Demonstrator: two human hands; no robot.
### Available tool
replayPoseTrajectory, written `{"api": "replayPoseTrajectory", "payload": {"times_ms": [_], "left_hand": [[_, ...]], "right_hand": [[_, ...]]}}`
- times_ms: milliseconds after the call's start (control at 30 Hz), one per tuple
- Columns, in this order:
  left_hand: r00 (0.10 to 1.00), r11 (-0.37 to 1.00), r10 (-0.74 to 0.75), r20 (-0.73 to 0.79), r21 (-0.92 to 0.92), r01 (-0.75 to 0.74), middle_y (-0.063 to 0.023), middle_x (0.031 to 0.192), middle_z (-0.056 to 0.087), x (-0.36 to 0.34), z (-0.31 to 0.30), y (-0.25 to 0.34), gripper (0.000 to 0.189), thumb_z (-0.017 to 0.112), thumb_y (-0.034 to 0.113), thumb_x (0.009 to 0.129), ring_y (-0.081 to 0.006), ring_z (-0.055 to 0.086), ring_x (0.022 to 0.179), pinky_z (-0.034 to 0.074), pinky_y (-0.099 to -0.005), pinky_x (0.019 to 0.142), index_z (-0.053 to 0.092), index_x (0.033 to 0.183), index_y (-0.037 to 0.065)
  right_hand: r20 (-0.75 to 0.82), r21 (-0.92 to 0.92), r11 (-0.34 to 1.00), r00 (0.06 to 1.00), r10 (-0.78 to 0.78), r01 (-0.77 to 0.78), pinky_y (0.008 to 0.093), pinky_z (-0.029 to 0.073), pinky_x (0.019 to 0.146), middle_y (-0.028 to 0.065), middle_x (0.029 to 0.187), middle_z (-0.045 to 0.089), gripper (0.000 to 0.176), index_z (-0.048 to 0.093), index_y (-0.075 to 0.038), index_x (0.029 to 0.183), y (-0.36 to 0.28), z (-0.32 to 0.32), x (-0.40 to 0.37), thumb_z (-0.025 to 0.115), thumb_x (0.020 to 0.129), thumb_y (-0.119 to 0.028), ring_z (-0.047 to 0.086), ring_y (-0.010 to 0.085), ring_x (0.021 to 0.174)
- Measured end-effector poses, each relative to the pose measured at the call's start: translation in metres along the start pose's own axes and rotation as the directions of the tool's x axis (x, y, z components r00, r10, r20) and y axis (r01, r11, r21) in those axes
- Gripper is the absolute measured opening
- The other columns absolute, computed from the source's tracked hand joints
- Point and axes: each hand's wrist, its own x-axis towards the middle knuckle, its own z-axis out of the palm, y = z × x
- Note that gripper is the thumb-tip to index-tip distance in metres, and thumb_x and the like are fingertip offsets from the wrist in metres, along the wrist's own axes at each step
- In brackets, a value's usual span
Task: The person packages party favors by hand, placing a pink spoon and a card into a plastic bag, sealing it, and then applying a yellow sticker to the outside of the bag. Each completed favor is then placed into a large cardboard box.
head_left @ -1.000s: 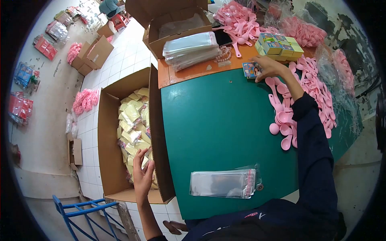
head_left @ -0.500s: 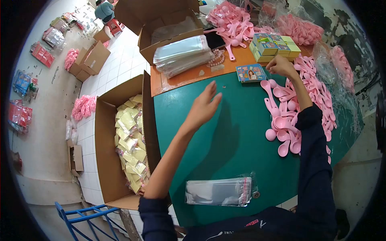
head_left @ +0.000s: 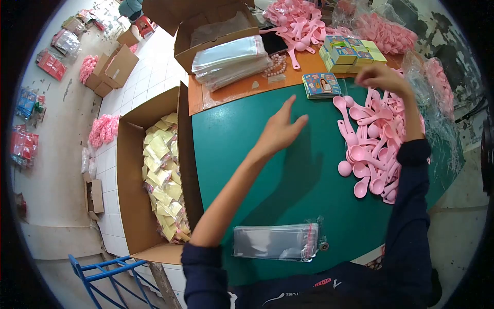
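My left hand (head_left: 280,129) hovers over the green tabletop (head_left: 231,190), open, with its fingers stretched forward and nothing in it. My right hand (head_left: 385,81) is raised above the far end of a heap of pink plastic spoons (head_left: 366,154); motion smears its curled fingers, so what they hold, if anything, cannot be made out. Between the hands, farther back, lies a small stack of blue printed cards (head_left: 321,85). A pile of clear plastic bags (head_left: 275,242) lies flat near my body.
An open carton (head_left: 131,185) of bagged yellow cards stands left of the table. Behind are more clear bags (head_left: 229,59), a cardboard box (head_left: 185,62), bundled cards (head_left: 342,54) and further pink spoons (head_left: 296,23). A blue metal frame (head_left: 103,268) stands at lower left.
My right hand has moved right, from beside the blue card stack to over the spoon heap. My left hand has shifted right and slightly nearer to me, still open. The view has shifted slightly.
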Motion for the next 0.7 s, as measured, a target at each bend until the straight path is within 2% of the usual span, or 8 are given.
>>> {"api": "replayPoseTrajectory", "payload": {"times_ms": [67,133,200,267,367,400,500,700], "left_hand": [[0.988,0.996,0.081,0.132,0.026,-0.085,-0.0164,0.128,0.051,-0.047,-0.033,-0.001,0.046,0.056,0.020,0.091,-0.0259,0.047,0.122,0.039,-0.0363,0.100,0.042,0.131,0.002],[0.970,0.986,0.061,0.236,0.138,-0.096,-0.0160,0.120,0.056,-0.097,-0.053,0.010,0.040,0.058,0.021,0.090,-0.0277,0.055,0.112,0.044,-0.0376,0.094,0.049,0.125,0.005],[0.945,0.956,0.081,0.318,0.242,-0.163,-0.0158,0.113,0.058,-0.139,-0.049,0.008,0.036,0.061,0.022,0.087,-0.0308,0.058,0.104,0.047,-0.0399,0.088,0.054,0.119,0.007],[0.922,0.952,0.094,0.376,0.238,-0.194,-0.0152,0.115,0.056,-0.178,-0.033,-0.002,0.038,0.065,0.023,0.083,-0.0335,0.055,0.105,0.047,-0.0414,0.088,0.056,0.117,0.008],[0.943,0.819,0.229,0.242,0.476,-0.321,-0.0139,0.124,0.049,-0.214,-0.006,-0.006,0.049,0.071,0.026,0.077,-0.0305,0.050,0.112,0.040,-0.0427,0.094,0.054,0.119,0.007],[0.945,0.823,0.231,0.231,0.472,-0.317,-0.0139,0.124,0.049,-0.217,0.001,-0.005,0.050,0.071,0.027,0.077,-0.0301,0.050,0.112,0.040,-0.0424,0.094,0.054,0.120,0.007],[0.937,0.795,0.289,0.198,0.495,-0.350,-0.0128,0.120,0.050,-0.222,0.013,0.001,0.055,0.071,0.030,0.076,-0.0278,0.052,0.107,0.041,-0.0399,0.088,0.052,0.122,0.005],[0.930,0.775,0.300,0.211,0.514,-0.367,-0.0091,0.103,0.054,-0.221,0.019,-0.009,0.037,0.069,0.023,0.077,-0.0249,0.054,0.090,0.043,-0.0363,0.076,0.057,0.108,0.006]], "right_hand": [[0.009,0.305,0.952,1.000,-0.026,0.022,0.0243,0.046,0.075,0.0029,0.088,0.062,0.013,0.066,-0.004,0.088,0.023,-0.036,-0.042,0.059,0.077,-0.003,0.057,0.0121,0.081],[-0.282,0.304,0.949,0.944,0.170,-0.080,0.0258,0.047,0.077,0.0079,0.100,0.063,0.023,0.062,0.000,0.104,0.095,-0.077,-0.077,0.057,0.084,-0.009,0.060,0.0138,0.084],[-0.421,-0.096,0.993,0.907,0.029,-0.076,0.0266,0.046,0.082,0.0076,0.104,0.061,0.025,0.061,-0.002,0.107,0.103,-0.070,-0.099,0.056,0.084,-0.009,0.058,0.0157,0.092],[-0.485,-0.480,0.870,0.861,-0.155,-0.114,0.0273,0.044,0.086,0.0073,0.108,0.060,0.027,0.060,-0.003,0.110,0.105,-0.047,-0.130,0.055,0.084,-0.009,0.056,0.0176,0.099],[-0.217,0.135,0.989,0.976,-0.032,0.063,0.0352,0.043,0.091,0.0112,0.120,0.054,0.037,0.054,-0.004,0.120,0.004,0.039,-0.140,0.057,0.083,-0.008,0.053,0.0245,0.110],[-0.068,-0.050,0.998,0.997,-0.033,0.030,0.0376,0.036,0.099,0.0112,0.133,0.045,0.048,0.051,-0.008,0.126,-0.033,0.064,-0.139,0.063,0.081,-0.017,0.044,0.0287,0.123],[-0.228,-0.418,0.908,0.967,-0.114,0.009,0.0427,0.034,0.102,0.0222,0.132,0.043,0.063,0.044,-0.004,0.131,-0.028,0.136,-0.141,0.067,0.078,-0.029,0.041,0.0381,0.122],[-0.257,-0.522,0.839,0.909,-0.328,0.155,0.0449,0.032,0.103,0.0209,0.130,0.044,0.066,0.038,-0.002,0.133,-0.050,0.193,-0.145,0.065,0.079,-0.030,0.042,0.0381,0.121]]}}
